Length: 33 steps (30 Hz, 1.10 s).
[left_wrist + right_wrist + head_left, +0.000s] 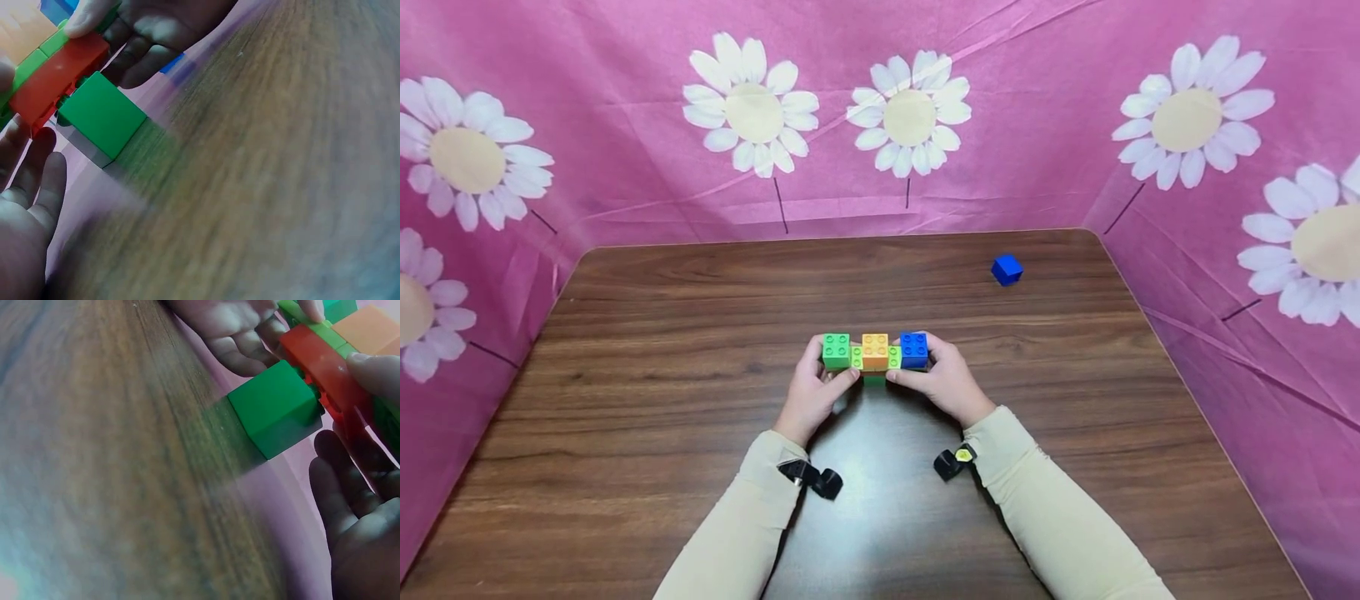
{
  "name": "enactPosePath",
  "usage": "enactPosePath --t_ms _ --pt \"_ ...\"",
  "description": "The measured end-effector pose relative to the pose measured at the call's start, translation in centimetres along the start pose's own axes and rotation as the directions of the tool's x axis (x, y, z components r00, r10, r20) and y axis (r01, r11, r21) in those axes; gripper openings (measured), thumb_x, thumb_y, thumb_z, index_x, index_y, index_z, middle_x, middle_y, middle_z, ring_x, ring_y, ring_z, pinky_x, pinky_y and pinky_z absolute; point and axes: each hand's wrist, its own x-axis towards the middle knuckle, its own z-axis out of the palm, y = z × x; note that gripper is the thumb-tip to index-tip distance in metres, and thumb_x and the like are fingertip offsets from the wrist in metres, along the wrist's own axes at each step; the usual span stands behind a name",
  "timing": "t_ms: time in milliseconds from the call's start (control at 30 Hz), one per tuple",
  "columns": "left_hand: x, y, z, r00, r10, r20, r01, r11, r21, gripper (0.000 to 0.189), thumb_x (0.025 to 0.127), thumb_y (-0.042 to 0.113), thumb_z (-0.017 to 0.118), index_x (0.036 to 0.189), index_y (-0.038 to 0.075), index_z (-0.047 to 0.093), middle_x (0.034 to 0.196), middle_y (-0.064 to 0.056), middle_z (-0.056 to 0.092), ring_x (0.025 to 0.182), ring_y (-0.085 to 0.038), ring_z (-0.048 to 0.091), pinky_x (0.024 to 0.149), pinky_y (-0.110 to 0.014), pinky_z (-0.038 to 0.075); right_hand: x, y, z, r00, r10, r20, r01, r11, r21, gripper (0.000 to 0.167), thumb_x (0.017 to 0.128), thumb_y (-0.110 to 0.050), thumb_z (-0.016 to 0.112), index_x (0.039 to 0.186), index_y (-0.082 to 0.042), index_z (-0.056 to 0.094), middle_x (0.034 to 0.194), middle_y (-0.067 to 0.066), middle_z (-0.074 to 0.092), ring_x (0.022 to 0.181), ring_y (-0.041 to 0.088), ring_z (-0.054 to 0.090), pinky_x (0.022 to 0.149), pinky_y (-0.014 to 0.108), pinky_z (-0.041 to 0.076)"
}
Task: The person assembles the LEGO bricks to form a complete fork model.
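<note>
Both hands hold one structure of plastic toy building bricks at the middle of the table. Along its top sit a green brick (837, 352) on the left, an orange brick (875, 348) in the centre and a blue brick (914, 350) on the right, with lime-green bricks (857, 358) between them. Underneath, a red brick (62, 78) joins a darker green brick (275, 409), whose lower end is right at the tabletop. My left hand (811, 396) grips the left end, thumb on the near side. Gripping the right end likewise is my right hand (951, 385).
A loose blue brick (1007, 270) lies toward the back right of the brown wooden table (647, 392). Pink cloth (835, 200) printed with white flowers hangs around the back and sides. Each sleeved wrist wears a small black camera (827, 483).
</note>
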Motion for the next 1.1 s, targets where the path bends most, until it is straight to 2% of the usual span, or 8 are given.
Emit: enactPosePath --t_ms 300,567,633,800,1000,1100 --pt "0.35 -0.20 -0.19 0.998 -0.060 0.029 0.056 0.991 0.125 0.048 0.089 -0.002 0.065 0.133 0.003 0.047 0.125 -0.018 0.063 0.113 -0.021 0.059 0.100 -0.028 0.047 0.13 0.33 -0.14 1.000 0.019 0.009 -0.019 1.000 -0.012 0.046 0.083 -0.014 0.083 0.123 -0.004 0.065 0.118 0.009 0.070 0.110 0.021 0.063 0.096 0.036 0.052" --pt "0.36 0.04 -0.43 0.993 -0.113 0.034 0.108 0.987 0.122 0.049 0.089 -0.001 0.065 0.135 0.003 0.047 0.124 -0.019 0.063 0.112 -0.023 0.060 0.099 -0.033 0.049 0.17 0.34 0.03 1.000 0.007 0.029 -0.007 1.000 -0.016 0.043 0.084 -0.014 0.082 0.122 -0.004 0.065 0.115 0.009 0.071 0.107 0.020 0.065 0.092 0.033 0.054" --pt "0.32 0.04 -0.47 0.993 -0.116 0.032 0.111 0.987 0.115 0.048 0.089 -0.001 0.065 0.134 0.002 0.047 0.125 -0.019 0.063 0.114 -0.024 0.059 0.101 -0.034 0.048 0.16 0.38 0.15 1.000 0.002 0.031 -0.002 1.000 -0.010 0.042 0.084 -0.015 0.082 0.122 -0.004 0.065 0.115 0.009 0.071 0.105 0.019 0.065 0.090 0.030 0.054" --pt "0.30 -0.10 -0.53 0.995 -0.095 0.039 0.091 0.991 0.094 0.046 0.088 -0.004 0.064 0.131 0.000 0.048 0.126 -0.019 0.063 0.116 -0.025 0.059 0.104 -0.036 0.046 0.11 0.26 0.21 0.999 0.007 0.032 -0.006 1.000 -0.028 0.043 0.084 -0.014 0.083 0.121 -0.004 0.065 0.114 0.010 0.071 0.105 0.020 0.065 0.090 0.033 0.055" --pt "0.38 0.08 -0.53 0.995 -0.089 0.041 0.083 0.988 0.129 0.047 0.088 -0.002 0.065 0.131 0.002 0.048 0.122 -0.017 0.065 0.107 -0.020 0.061 0.095 -0.028 0.050 0.42 0.67 -0.07 0.999 -0.014 0.046 0.016 0.998 -0.061 0.043 0.083 -0.016 0.084 0.120 -0.005 0.066 0.113 0.007 0.072 0.104 0.019 0.066 0.090 0.032 0.055" --pt "0.36 0.24 -0.55 0.995 -0.093 0.046 0.086 0.985 0.149 0.046 0.088 0.000 0.066 0.131 0.003 0.048 0.120 -0.016 0.066 0.105 -0.020 0.061 0.092 -0.028 0.051 0.53 0.73 -0.17 0.999 -0.007 0.051 0.011 0.998 -0.060 0.042 0.083 -0.015 0.084 0.120 -0.005 0.066 0.112 0.006 0.072 0.104 0.019 0.066 0.091 0.033 0.055"
